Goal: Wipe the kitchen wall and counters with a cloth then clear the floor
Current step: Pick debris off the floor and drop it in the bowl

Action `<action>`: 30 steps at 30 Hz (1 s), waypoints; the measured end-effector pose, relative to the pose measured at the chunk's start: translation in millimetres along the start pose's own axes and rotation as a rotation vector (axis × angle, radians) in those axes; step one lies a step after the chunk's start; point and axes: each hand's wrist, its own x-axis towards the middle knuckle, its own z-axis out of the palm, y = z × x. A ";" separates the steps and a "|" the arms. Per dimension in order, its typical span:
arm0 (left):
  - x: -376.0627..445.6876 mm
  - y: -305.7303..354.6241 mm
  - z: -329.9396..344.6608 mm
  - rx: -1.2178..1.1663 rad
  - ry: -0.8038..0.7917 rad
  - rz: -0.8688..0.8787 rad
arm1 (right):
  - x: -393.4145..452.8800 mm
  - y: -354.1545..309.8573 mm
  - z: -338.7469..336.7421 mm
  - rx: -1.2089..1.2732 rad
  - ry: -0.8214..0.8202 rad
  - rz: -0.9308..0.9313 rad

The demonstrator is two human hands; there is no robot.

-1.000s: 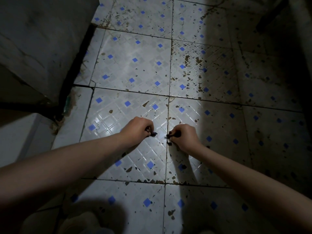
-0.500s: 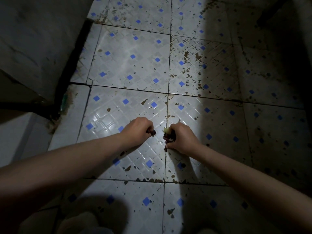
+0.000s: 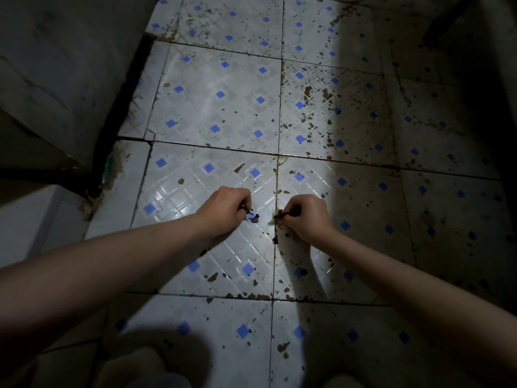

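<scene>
**Both hands down on the floor, picking up scraps**

At the far left a grey cabinet side (image 3: 64, 79) stands against the floor (image 3: 218, 107), with grime packed into the dark gap at its foot. That corner will be awkward for your fingers to reach.

Your left hand (image 3: 223, 210) is curled, its fingertips pinching a small dark scrap (image 3: 253, 218) just off the tile. Just beside it, across the grout line (image 3: 277, 191), your right hand (image 3: 303, 217) is curled too, pinching a pale crumb (image 3: 275, 217) with something dark; the light is too dim to tell what.

These bits are small and thin. A loose pinch could drop them back among the brown flecks, where you would lose them.

To the right the tiles fall into deep shadow (image 3: 433, 163), so you may miss debris there. Near the bottom edge, 2 pale shapes, possibly your footwear (image 3: 131, 365), crowd the nearest tiles.
</scene>
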 end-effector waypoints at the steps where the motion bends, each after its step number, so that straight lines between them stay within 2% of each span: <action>1: 1.0 0.1 -3.1 -0.010 0.014 0.000 | 0.6 -2.0 -3.2 0.009 0.011 0.006; 10: 1.5 5.2 -13.4 -0.062 0.029 -0.029 | -1.0 -11.6 -11.8 0.075 0.049 0.026; 18: 0.5 2.0 -20.1 -0.060 0.043 -0.085 | -2.9 -11.3 -13.7 0.140 0.008 0.098; 23: -8.4 16.6 -53.7 -0.102 0.058 -0.185 | -4.6 -30.8 -38.9 0.191 -0.027 0.153; 30: -31.0 64.9 -126.4 -0.131 0.042 -0.241 | -28.9 -85.4 -101.9 0.210 -0.052 0.220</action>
